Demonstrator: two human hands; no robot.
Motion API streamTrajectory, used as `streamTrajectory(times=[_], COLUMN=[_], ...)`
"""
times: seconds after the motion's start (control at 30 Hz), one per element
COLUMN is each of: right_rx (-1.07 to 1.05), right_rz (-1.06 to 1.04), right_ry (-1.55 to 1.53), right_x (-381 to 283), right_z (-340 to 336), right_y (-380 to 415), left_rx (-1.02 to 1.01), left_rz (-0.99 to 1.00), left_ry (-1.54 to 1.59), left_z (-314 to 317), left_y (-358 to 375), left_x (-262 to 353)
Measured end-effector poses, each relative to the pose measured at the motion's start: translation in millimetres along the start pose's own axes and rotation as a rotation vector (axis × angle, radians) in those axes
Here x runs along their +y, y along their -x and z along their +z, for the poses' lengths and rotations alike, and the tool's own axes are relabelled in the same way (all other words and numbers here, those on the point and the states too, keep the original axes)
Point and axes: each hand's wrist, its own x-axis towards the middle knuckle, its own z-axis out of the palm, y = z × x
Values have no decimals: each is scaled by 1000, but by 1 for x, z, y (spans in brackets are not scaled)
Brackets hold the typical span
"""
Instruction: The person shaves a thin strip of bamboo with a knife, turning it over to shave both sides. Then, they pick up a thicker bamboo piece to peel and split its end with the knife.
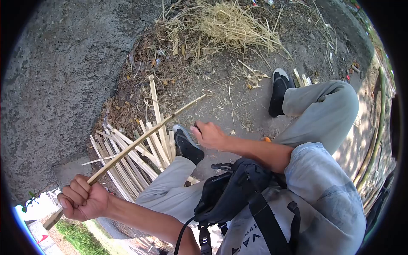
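Note:
My left hand (85,199) is closed round a long bamboo strip (146,134) near its lower end. The strip slants up and to the right across the view, and a thin curled shaving (207,92) shows by its far tip. My right hand (210,135) is closed below that tip, apart from the strip. A small dark bit shows at its fingers, but what it holds is mostly hidden. Under the strip lies a pile of split bamboo strips (123,146), close to my dark shoe (187,144).
A heap of pale shavings (231,25) lies at the top. Rough concrete (63,76) fills the left side. My other shoe (278,93) stands beside short cut pieces (302,79). Long green poles (380,114) lie at right. A black bag (233,189) hangs at my waist.

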Motion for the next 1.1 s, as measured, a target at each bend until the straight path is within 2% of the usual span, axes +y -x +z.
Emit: streamTrajectory(times=[0.07, 0.17, 0.27, 0.37, 0.47, 0.53, 0.63, 0.73, 0.83, 0.87, 0.97, 1.03, 1.1], right_rx=[46, -58, 24, -96, 43, 5, 0, 50, -9, 5, 40, 39, 52], right_rz=[282, 348, 159, 39, 146, 377, 363, 159, 87, 126, 256, 380, 324], right_ry=[110, 185, 48, 0, 93, 151, 152, 34, 39, 38, 81, 179, 153], right_x=[75, 104, 14, -31, 20, 93, 83, 24, -4, 5, 77, 126, 114], right_z=[19, 17, 6, -6, 1, 10, 1, 1, -7, -6, -4, 2, 9], right_y=[-15, -19, -8, 1, -5, -24, -21, -14, -3, -4, -14, -23, -24], left_rx=[-12, -94, -71, -69, -8, 5, -51, -15, -36, -62, 56, 4, -64], left_rz=[-6, -11, -27, -41, -16, -5, 12, -9, -32, -41, 1, 2, -13], left_ry=[45, 81, 70, 84, 56, 61, 54, 37, 55, 78, 41, 62, 65], left_z=[-4, 1, -3, -12, -21, -24, -16, -19, -26, -27, -32, -25, -10], left_y=[4, -2, -1, -3, 1, 3, 4, -1, -2, -2, 5, 9, 8], left_x=[1, -1, 0, 1, 4, 6, 3, 3, 4, 5, 8, 7, 5])
